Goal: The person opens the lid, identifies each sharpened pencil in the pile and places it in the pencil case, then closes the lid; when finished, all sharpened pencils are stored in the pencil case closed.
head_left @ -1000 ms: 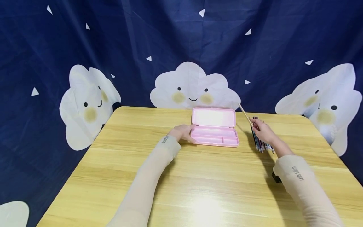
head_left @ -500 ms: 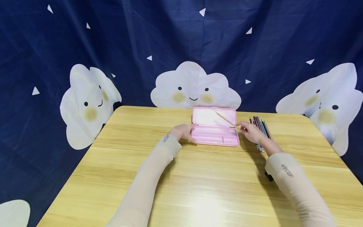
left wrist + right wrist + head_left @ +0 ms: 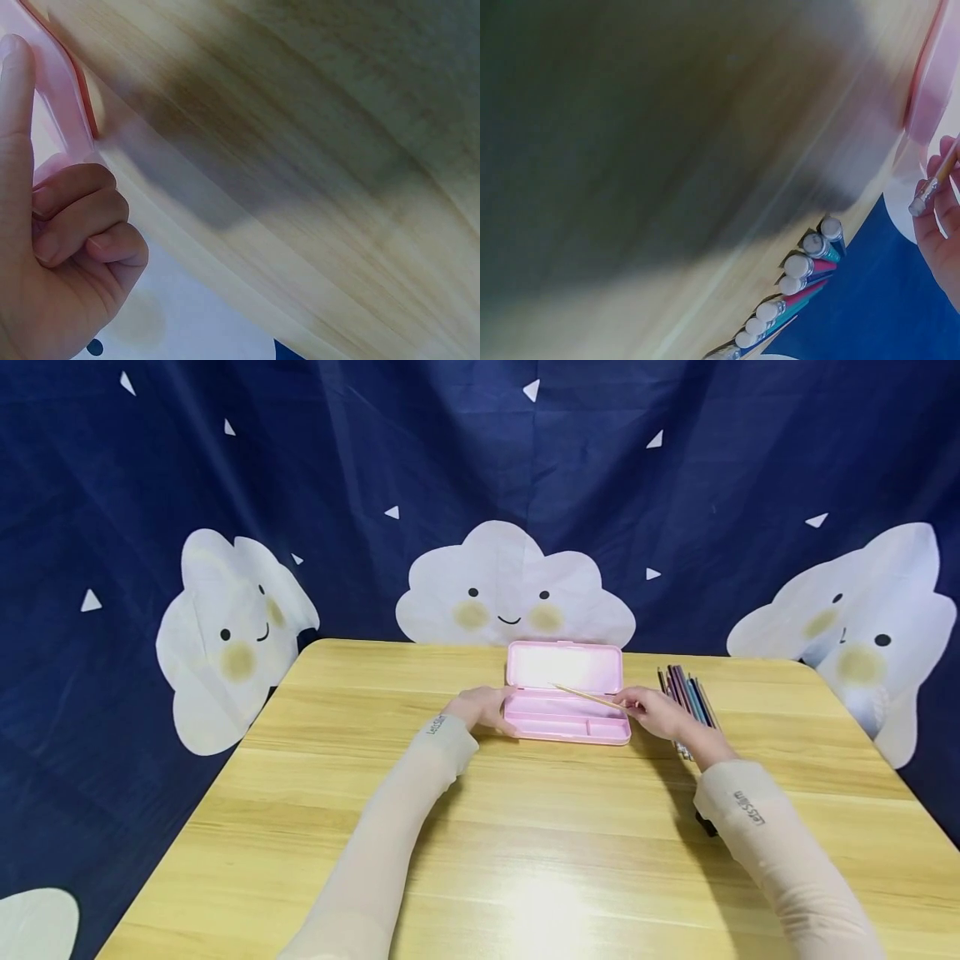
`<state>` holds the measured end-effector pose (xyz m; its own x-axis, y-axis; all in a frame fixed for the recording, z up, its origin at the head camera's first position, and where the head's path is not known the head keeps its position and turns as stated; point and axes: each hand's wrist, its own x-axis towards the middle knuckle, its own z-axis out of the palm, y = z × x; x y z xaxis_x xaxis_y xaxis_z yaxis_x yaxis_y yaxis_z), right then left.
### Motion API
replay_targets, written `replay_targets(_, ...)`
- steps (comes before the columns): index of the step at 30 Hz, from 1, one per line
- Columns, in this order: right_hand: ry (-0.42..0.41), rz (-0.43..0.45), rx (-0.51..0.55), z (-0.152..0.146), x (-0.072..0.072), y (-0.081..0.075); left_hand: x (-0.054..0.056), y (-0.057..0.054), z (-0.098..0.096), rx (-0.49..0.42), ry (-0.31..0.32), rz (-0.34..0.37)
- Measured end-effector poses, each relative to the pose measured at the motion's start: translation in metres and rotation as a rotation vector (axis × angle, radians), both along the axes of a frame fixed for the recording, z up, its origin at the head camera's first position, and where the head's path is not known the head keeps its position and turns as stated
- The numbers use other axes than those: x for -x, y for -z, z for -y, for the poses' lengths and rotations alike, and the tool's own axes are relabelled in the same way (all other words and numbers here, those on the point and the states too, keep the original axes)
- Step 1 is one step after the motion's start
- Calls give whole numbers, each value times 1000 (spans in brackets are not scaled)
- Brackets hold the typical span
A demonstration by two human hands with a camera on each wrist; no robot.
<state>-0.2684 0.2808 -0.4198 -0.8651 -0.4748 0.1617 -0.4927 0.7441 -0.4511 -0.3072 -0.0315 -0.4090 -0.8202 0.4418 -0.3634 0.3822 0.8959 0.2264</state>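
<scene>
A pink pencil case [image 3: 551,737] lies unfolded near the table's far edge, its lid [image 3: 565,667] tipped back behind the divided tray. My left hand [image 3: 480,708] holds the tray's left end. The left wrist view has the thumb [image 3: 16,90] along one wall and the other fingers curled at the corner. At the case's right end, my right hand [image 3: 656,712] pinches a yellow pencil [image 3: 585,696] near its eraser end. The pencil slants over the tray, point to the left. In the right wrist view its white eraser [image 3: 917,206] sticks out past the fingers.
Right of the case lies a row of several pencils [image 3: 688,689], eraser ends toward me, partly behind the right hand. The wooden table [image 3: 525,827] ends at a dark blue curtain [image 3: 465,443] with clouds. A small black object [image 3: 707,825] shows beneath the right sleeve.
My right hand has moved left from the row of pencils to the case, carrying the yellow pencil. The pencil has tilted from steep to nearly flat over the tray. My left hand stays put.
</scene>
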Motion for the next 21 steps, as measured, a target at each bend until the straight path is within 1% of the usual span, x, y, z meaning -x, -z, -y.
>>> replay_targets(5,-11,51,-52,6,1,-1,0,0,0,-4,3,-3)
replay_targets(13,-48,61,-106,18,5,-2,0,-1,0,0,-23,14)
replay_targets(17,-59,39,-148,25,9,0,1,-1,-1,3,-27,17)
replay_targets(21,-84,-10,-187,35,13,3,1,-1,-2,-14,-41,22)
